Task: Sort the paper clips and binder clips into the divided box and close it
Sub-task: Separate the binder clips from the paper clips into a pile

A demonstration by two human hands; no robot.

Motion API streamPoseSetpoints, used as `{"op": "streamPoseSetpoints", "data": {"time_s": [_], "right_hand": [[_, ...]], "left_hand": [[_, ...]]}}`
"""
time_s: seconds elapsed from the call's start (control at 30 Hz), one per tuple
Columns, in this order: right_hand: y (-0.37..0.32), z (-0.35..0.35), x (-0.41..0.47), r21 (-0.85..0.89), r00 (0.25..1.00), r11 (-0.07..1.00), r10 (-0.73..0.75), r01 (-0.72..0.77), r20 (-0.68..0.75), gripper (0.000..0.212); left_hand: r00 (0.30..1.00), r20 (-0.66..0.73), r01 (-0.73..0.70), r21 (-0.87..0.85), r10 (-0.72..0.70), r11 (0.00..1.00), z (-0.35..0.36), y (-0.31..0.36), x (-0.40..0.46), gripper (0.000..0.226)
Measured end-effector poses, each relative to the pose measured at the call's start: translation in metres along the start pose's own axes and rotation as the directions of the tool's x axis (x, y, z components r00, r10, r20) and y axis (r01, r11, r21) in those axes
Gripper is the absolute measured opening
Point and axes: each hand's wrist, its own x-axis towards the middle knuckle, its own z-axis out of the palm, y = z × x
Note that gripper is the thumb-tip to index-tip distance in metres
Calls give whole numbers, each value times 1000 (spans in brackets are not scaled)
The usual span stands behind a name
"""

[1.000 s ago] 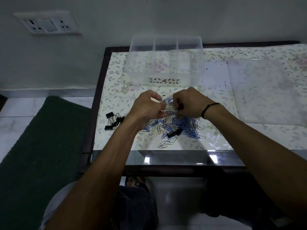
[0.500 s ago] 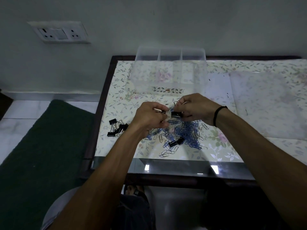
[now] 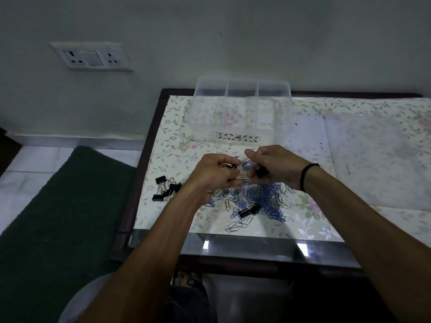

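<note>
A heap of blue and silver paper clips [image 3: 261, 201] lies on the flowered table, with a black binder clip [image 3: 249, 212] in it. Above the heap my left hand [image 3: 214, 173] pinches a black binder clip [image 3: 231, 166]. My right hand [image 3: 272, 166] holds another black binder clip [image 3: 261, 171], and a tangle of blue paper clips [image 3: 247, 163] hangs between the two hands. Several black binder clips [image 3: 166, 188] lie in a group at the left. The clear divided box [image 3: 242, 108] stands open behind the hands, its compartments looking empty.
The box's clear lid [image 3: 377, 157] lies flat on the table at the right. The table's dark front edge [image 3: 233, 259] is near me, and a green mat [image 3: 58, 206] covers the floor at the left. A wall socket [image 3: 91, 56] is behind.
My hands have lifted a little and drawn apart, each keeping a black binder clip, with paper clips strung between them. The camera has tilted, so the table sits lower in view.
</note>
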Motion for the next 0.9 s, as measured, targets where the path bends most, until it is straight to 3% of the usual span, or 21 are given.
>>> {"op": "streamPoseSetpoints", "data": {"time_s": [0.07,0.17,0.23,0.33,0.37,0.43,0.53,0.63,0.73,0.8,0.9], "right_hand": [[3,1,0,-280,997,959,-51,32,-61,41],[5,3,0,-677,986,733,-152,64,-71,53],[6,4,0,-765,980,641,-186,64,-74,56],[9,0,7,-841,951,538,-288,62,-114,43],[9,0,8,-832,951,552,-285,57,-124,39],[7,-1,7,-717,972,694,-207,69,-107,40],[2,7,-3,-341,999,939,51,-43,14,49],[3,19,-3,-104,975,984,161,-146,156,43],[2,28,5,44,967,987,141,-154,213,33],[-2,34,7,55,968,991,105,-120,226,27],[-4,42,8,-164,980,983,-45,77,195,28]], "left_hand": [[1000,7,2,12,-2,1000,-1,-1,1,24],[999,29,20,18,-21,1000,-1,-1,2,25],[998,49,44,16,-44,999,0,-2,2,24],[997,57,58,7,-59,998,1,-3,4,22],[998,46,53,-4,-53,999,2,-4,5,23],[999,9,31,-19,-31,999,3,-5,6,20],[997,-63,-47,68,52,997,3,-9,9,16],[990,-80,-102,164,116,981,4,-12,10,20],[978,-106,-160,184,181,970,0,-10,8,22],[964,-152,-199,141,220,970,-7,-6,5,21],[960,-205,-193,-3,189,981,-25,-1,0,30]]}}
